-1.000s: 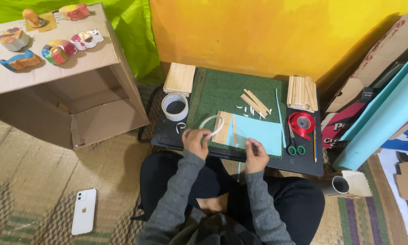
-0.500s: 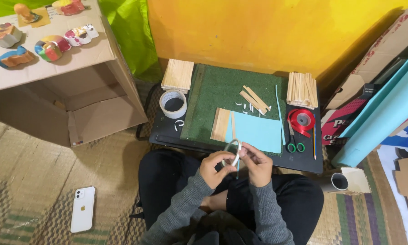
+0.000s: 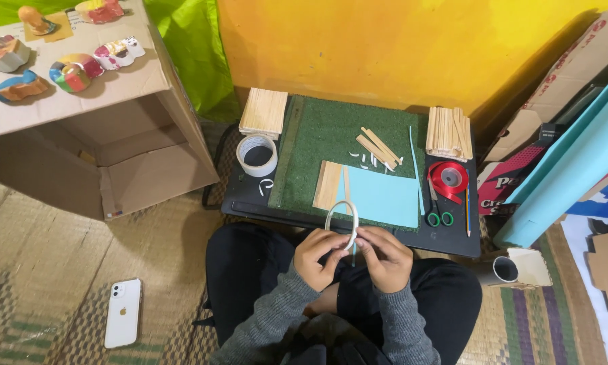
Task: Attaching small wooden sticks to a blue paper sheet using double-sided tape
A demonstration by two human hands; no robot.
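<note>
My left hand [image 3: 319,255] and my right hand [image 3: 385,257] meet over my lap, just in front of the low black table [image 3: 250,203]. Together they pinch a thin white strip [image 3: 341,215] bent into an upright loop. A narrow light-blue sliver hangs down between the fingers. Right beyond the hands lies a light-blue paper sheet [image 3: 384,197] on a green mat [image 3: 324,135], with a small panel of joined wooden sticks [image 3: 328,184] at its left edge.
On the table are a white tape roll [image 3: 257,155], a red tape roll [image 3: 449,178], green-handled scissors [image 3: 439,211], loose wooden sticks [image 3: 379,147] and two stick stacks. A white phone [image 3: 123,313] lies on the floor at left. An open cardboard box [image 3: 81,149] carries painted figures.
Both hands have drawn back from the table edge to my lap. They have come together, and the white strip is now curled into a loop between them.
</note>
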